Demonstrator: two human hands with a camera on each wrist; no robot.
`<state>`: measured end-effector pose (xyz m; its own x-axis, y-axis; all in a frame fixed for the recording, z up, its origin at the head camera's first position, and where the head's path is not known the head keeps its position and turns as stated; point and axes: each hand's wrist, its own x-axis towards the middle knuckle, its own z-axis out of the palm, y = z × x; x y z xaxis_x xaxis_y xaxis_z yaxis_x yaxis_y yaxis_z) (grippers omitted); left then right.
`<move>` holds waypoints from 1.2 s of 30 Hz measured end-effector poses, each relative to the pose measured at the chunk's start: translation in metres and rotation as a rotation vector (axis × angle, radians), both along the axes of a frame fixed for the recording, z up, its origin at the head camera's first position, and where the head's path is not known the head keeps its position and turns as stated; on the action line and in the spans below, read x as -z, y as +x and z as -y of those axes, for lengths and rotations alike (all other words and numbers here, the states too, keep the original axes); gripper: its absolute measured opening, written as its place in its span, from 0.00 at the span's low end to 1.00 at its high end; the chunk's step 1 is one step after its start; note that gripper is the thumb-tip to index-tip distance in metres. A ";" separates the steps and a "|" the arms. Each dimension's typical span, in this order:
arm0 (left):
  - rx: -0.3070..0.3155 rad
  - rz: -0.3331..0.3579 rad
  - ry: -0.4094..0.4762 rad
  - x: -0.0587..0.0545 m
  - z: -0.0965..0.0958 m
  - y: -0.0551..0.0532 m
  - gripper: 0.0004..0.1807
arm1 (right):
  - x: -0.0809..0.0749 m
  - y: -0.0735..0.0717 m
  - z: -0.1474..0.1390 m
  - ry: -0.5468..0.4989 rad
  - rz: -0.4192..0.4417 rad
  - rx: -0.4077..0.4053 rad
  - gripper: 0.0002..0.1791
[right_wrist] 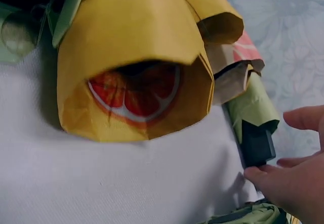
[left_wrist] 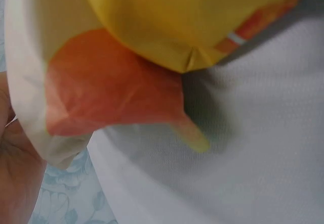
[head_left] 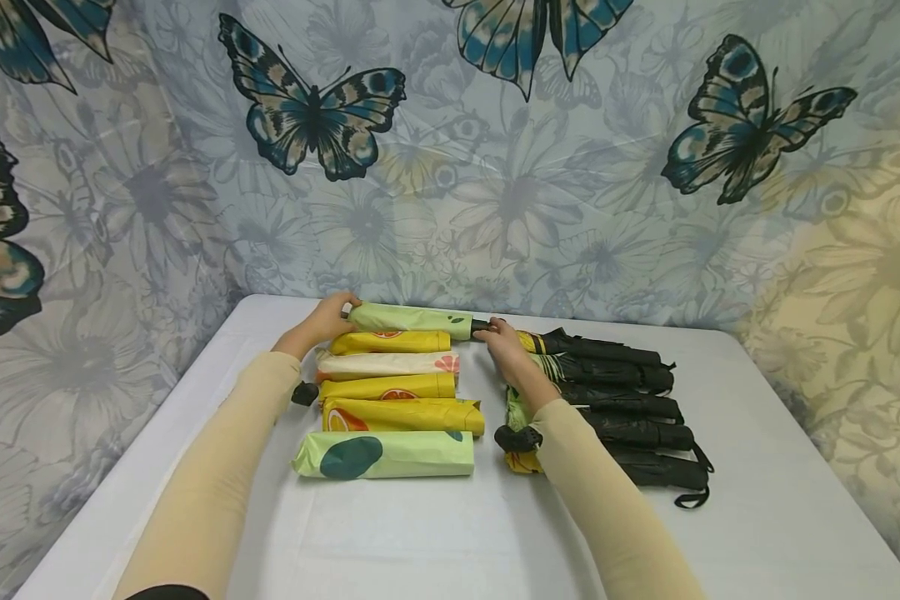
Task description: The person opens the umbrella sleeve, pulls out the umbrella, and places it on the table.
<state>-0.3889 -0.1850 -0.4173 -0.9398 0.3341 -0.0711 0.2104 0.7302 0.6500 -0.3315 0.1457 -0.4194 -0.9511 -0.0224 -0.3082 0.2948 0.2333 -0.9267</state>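
Along the back edge of the table lies a folded umbrella in a light green sleeve (head_left: 412, 318), its black end (head_left: 480, 326) poking out on the right. My left hand (head_left: 318, 325) grips its left end. At the right, my right hand (head_left: 512, 354) pinches the black end; the right wrist view shows the thumb (right_wrist: 258, 174) against that end. In front lie a yellow sleeve (head_left: 390, 342) and a cream sleeve (head_left: 390, 365). The left wrist view has my left hand (left_wrist: 20, 168) at its edge, beside a cream sleeve (left_wrist: 30, 57); the green one is hidden there.
Nearer me, more yellow sleeves (head_left: 405, 414) and a green sleeve with dark spots (head_left: 420, 456) line up on the white table (head_left: 390, 533). Several folded black umbrellas (head_left: 645, 433) form a row on the right, partly behind my right forearm. A patterned cloth wall (head_left: 450, 208) stands behind.
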 end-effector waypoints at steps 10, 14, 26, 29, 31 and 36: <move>0.001 -0.044 0.016 0.004 0.002 0.000 0.31 | 0.003 0.000 0.003 -0.040 -0.009 0.048 0.37; -0.003 -0.037 0.019 0.004 0.001 0.000 0.30 | 0.003 0.002 0.005 -0.048 -0.022 0.055 0.37; -0.026 -0.059 -0.010 0.003 0.001 0.002 0.26 | 0.001 0.004 0.012 -0.143 -0.066 0.114 0.37; -0.018 -0.059 -0.012 0.004 0.002 0.001 0.26 | 0.000 0.004 0.013 -0.137 -0.074 0.136 0.36; -0.016 -0.053 -0.009 0.005 0.002 0.000 0.26 | 0.000 0.005 0.014 -0.136 -0.086 0.149 0.35; -0.013 -0.040 0.023 0.006 0.004 0.001 0.26 | 0.001 0.007 0.012 -0.185 -0.149 0.161 0.33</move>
